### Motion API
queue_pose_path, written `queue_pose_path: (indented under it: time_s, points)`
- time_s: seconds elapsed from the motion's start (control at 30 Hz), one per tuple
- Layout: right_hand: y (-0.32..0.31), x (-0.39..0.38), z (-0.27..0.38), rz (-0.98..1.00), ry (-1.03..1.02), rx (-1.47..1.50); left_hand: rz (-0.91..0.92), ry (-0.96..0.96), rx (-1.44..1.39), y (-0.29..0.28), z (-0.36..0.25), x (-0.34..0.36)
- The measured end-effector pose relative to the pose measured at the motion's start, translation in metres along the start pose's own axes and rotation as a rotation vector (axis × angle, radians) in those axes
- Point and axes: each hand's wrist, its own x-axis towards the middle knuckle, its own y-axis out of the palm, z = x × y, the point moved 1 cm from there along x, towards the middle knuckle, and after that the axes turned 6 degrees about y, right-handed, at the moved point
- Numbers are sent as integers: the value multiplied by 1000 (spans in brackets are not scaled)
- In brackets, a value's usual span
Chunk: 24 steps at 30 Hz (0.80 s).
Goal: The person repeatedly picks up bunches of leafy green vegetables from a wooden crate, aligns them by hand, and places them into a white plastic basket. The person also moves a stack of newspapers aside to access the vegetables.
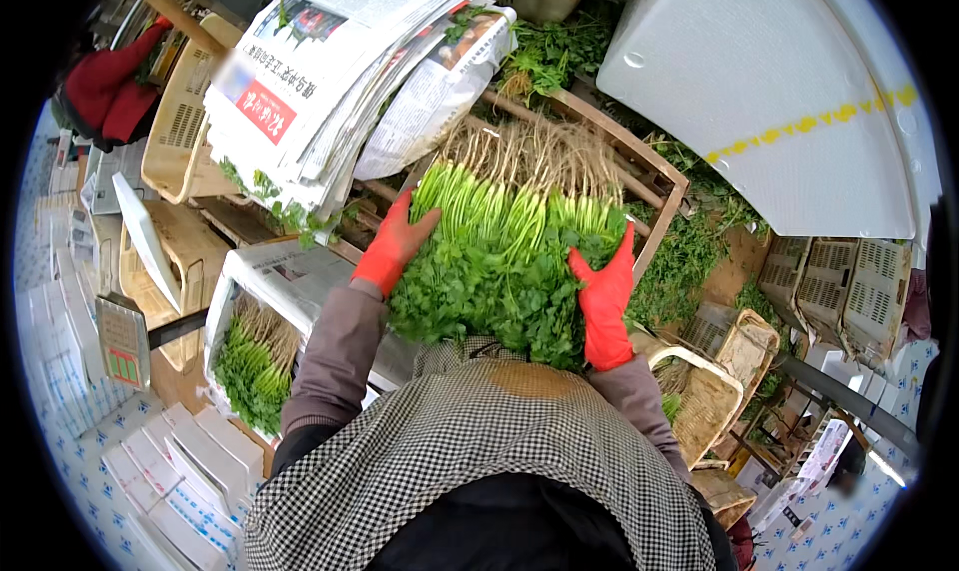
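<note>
Both our gloved hands, left hand [397, 241] and right hand [603, 296], have fingers clamped round the herb bundle [499, 261], just below the newspaper stack [330, 71].

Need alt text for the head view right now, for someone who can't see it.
Two hands in red gloves, left hand and right hand, grip the sides of a big bundle of leafy greens, roots pointing away, over a wooden crate. Stacked newspapers lie upper left, a white foam lid upper right.

A newspaper stack [330, 81] crowds the left, a white foam lid [769, 101] the right; between, open room.
</note>
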Motion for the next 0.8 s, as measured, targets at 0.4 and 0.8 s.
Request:
queue_pose_path:
  time_s: [0.4, 0.8]
  points:
    - [-70, 43, -14, 548, 442, 584, 702, 1200, 263, 141, -134, -22]
    - [-33, 65, 27, 234, -293, 36, 672, 1165, 199, 153, -116, -21]
